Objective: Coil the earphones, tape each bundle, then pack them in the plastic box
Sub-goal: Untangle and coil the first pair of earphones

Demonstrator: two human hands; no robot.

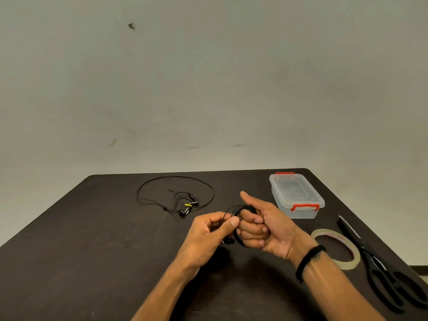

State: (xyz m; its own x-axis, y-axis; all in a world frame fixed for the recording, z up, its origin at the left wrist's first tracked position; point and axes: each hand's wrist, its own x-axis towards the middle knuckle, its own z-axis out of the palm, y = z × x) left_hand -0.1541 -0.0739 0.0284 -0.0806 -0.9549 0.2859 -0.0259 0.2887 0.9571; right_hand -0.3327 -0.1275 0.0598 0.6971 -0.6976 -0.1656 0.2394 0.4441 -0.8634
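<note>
Black earphones [240, 208] looped round fingers [252, 230] (curled).

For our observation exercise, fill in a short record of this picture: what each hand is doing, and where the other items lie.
left hand: pinches the cord
right hand: fingers curled, cord coiled round them
loose earphones: uncoiled, far side of table
box: lid on, red clips, far right
tape: flat, right of the hands
scissors: right edge, beside tape
</note>
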